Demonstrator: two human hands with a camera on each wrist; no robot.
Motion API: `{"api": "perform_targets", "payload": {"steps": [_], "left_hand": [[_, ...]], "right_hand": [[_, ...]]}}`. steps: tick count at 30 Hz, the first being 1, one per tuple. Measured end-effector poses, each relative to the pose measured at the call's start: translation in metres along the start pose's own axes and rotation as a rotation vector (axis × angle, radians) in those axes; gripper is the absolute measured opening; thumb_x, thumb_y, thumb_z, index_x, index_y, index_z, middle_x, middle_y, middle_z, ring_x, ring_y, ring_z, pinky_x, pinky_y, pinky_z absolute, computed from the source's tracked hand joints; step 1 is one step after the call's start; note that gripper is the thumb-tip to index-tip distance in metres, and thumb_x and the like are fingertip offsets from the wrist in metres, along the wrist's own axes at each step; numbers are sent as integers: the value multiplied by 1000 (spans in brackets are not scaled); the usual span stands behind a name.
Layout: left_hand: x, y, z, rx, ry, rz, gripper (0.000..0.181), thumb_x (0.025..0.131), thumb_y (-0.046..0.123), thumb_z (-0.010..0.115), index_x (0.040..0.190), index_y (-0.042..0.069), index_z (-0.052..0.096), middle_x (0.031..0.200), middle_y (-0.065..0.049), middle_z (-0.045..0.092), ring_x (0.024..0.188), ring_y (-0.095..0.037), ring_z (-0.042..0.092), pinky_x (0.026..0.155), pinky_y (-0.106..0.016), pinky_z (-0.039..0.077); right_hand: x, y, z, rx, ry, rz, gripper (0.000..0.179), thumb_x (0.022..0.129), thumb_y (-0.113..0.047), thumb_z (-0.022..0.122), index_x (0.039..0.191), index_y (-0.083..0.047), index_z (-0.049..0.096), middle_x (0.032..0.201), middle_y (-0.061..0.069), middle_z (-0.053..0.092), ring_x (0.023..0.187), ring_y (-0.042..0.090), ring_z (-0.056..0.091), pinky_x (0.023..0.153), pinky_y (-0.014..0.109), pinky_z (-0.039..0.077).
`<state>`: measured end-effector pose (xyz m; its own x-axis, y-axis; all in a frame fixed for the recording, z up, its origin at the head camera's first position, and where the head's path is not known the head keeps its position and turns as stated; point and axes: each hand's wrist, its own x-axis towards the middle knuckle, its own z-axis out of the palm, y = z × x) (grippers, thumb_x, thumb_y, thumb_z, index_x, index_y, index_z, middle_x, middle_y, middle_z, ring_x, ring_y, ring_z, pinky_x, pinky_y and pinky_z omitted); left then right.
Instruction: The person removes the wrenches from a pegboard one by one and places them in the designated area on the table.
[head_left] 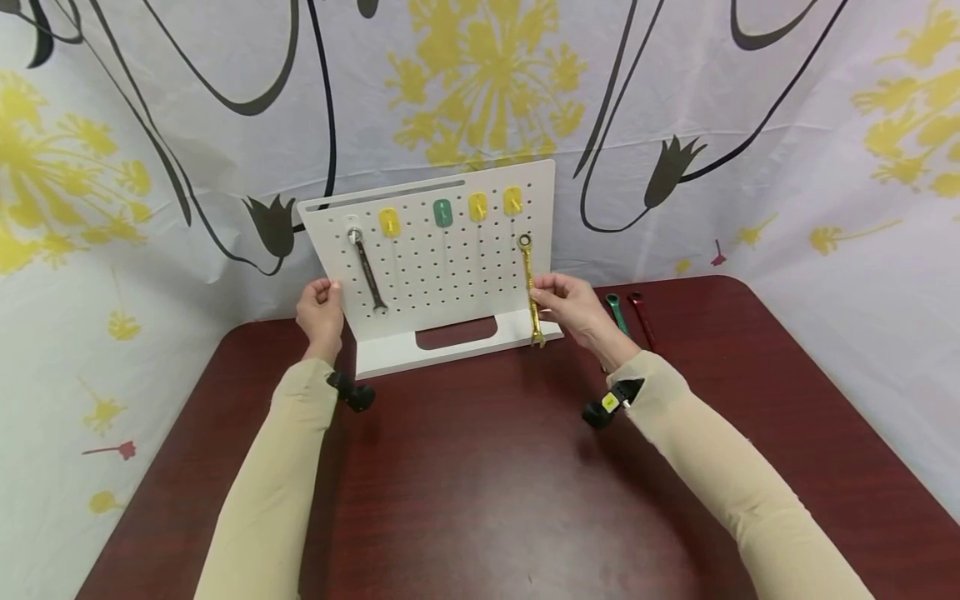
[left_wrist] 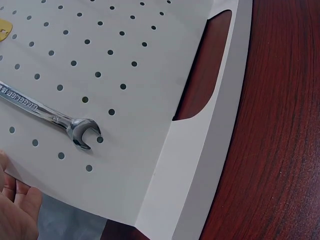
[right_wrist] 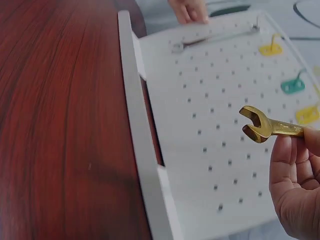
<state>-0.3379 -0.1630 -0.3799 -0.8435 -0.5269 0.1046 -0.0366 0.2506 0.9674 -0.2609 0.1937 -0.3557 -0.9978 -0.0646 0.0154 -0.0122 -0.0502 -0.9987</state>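
The right hand pinches the gold wrench with thumb and fingers around the handle; the ring end is upward, the forked end downward. The wrench is in front of the right part of the white board, which stands on the table between the two hands. The left hand has its fingers bent at the left edge of the board and grips this edge, I think in order to keep the board steady. Above the right hand is the right yellow hook, and the ring of the gold wrench is just below it and a little to the right. The silver wrench hangs at the upper right of the left hand. A green hook is higher than both hands, about in the middle between them. On the table, beyond the right hand on its right side, lie a green wrench and a red wrench, both partly hidden by the right arm. The step in hand seems to be the hanging of the gold wrench, not yet done. The next move probably calls for raising the ring, aligning its opening with the hook tip, and letting go only when it sits.
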Motion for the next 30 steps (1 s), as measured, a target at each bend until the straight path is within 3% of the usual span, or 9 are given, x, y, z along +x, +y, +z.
{"api": "perform_targets", "payload": {"steps": [9,18,30], "left_hand": [[-1,1,-1,11,1,-5,29,93,22,57,116,4,59,108,-8,61,91,-11,53,78,-22,45],[-2,1,-1,14,0,-1,29,94,23,56,115,4,58,106,-6,60,92,-12,52,77,-22,45],[-1,1,0,19,-2,0,29,94,24,56,116,5,59,105,-5,59,92,-10,52,78,-21,45]], "right_hand": [[-8,14,-50,-14,94,34,6,90,-8,61,96,-7,58,83,-4,60,70,4,61,66,20,54],[-23,24,-97,-36,128,15,4,89,-12,64,93,-13,62,79,-8,64,68,3,61,61,20,54],[-38,37,-160,3,231,92,5,91,-6,59,91,-10,60,74,-9,63,67,2,60,60,18,53]]}}
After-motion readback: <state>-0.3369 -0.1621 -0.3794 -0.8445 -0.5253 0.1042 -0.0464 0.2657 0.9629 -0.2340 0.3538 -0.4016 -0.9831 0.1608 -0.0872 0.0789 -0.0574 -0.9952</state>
